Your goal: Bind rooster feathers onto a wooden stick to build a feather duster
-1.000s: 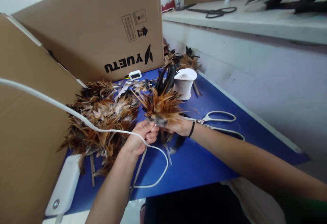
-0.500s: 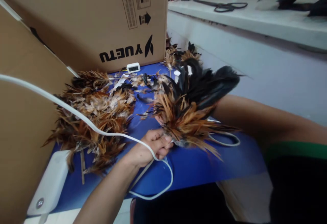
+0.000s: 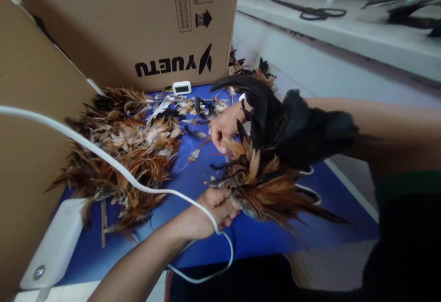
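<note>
My left hand (image 3: 217,207) is closed round the base of a feather bundle (image 3: 272,187), with brown-orange feathers low down and long black ones curling above. The bundle lies tilted to the right, over the blue tabletop (image 3: 193,173). Behind it, my right hand (image 3: 227,125) is closed in a pinch beyond the black feathers; what its fingers hold I cannot make out. A thin reddish line shows just below those fingertips. Part of my right wrist is hidden by the black feathers. A white cable (image 3: 138,185) passes across my left wrist and loops below it.
A large pile of feathers (image 3: 127,150) covers the left side, with a white box-shaped device (image 3: 55,242) in front. A cardboard box (image 3: 120,21) walls the back, a small white display (image 3: 181,88) at its foot. Scissors (image 3: 320,13) lie on the ledge at right.
My right hand has come out from behind the feathers, up and back from my left hand. The bundle has shifted slightly right and down, still in my left hand.
</note>
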The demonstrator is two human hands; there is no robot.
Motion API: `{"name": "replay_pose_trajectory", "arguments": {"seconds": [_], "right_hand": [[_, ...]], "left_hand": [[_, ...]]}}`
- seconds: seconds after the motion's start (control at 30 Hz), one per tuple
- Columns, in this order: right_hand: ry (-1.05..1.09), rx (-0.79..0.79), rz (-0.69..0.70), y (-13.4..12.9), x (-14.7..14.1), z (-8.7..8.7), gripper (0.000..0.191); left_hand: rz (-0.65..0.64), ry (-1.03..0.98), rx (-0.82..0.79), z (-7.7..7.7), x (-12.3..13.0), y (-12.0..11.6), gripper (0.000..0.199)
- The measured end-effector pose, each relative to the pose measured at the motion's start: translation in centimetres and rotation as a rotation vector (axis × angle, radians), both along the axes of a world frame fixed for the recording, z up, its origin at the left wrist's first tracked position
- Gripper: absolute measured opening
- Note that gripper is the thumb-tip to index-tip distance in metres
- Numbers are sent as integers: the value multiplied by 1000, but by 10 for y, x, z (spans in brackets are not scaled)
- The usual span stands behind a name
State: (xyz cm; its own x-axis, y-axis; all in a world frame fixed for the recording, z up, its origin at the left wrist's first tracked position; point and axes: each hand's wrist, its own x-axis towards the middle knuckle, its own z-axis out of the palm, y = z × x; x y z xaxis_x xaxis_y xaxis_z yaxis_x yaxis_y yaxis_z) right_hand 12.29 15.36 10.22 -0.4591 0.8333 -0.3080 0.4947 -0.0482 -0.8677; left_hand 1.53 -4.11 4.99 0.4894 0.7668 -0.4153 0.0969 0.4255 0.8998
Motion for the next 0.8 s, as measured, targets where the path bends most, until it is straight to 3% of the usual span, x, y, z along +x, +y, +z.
{"name": "replay_pose_trajectory", "arguments": {"seconds": [0.1, 0.17, 0.23, 0.3, 0.4, 0.5, 0.67, 0.8], "right_hand": [[-267, -185, 425, -1, 0, 12, 18], [-366, -168, 684, -4, 0, 20, 13], [-392, -56, 852, -6, -1, 27, 10], [-316, 157, 825, -6, 0, 30, 8], [-136, 595, 623, -8, 5, 29, 10], [-126, 917, 598, -15, 16, 28, 18], [-262, 1113, 689, -24, 33, 39, 19], [-323, 1188, 619, -13, 41, 42, 19]], "left_hand": [[17, 64, 127, -2, 4, -2, 32], [77, 89, 220, -5, 7, -1, 25], [138, 131, 315, -10, 9, 2, 21], [198, 181, 408, -14, 10, 9, 21], [294, 257, 501, -19, 5, 22, 24], [392, 366, 532, -18, -4, 35, 26], [504, 593, 623, -9, -24, 42, 23], [588, 715, 676, -6, -45, 41, 17]]}}
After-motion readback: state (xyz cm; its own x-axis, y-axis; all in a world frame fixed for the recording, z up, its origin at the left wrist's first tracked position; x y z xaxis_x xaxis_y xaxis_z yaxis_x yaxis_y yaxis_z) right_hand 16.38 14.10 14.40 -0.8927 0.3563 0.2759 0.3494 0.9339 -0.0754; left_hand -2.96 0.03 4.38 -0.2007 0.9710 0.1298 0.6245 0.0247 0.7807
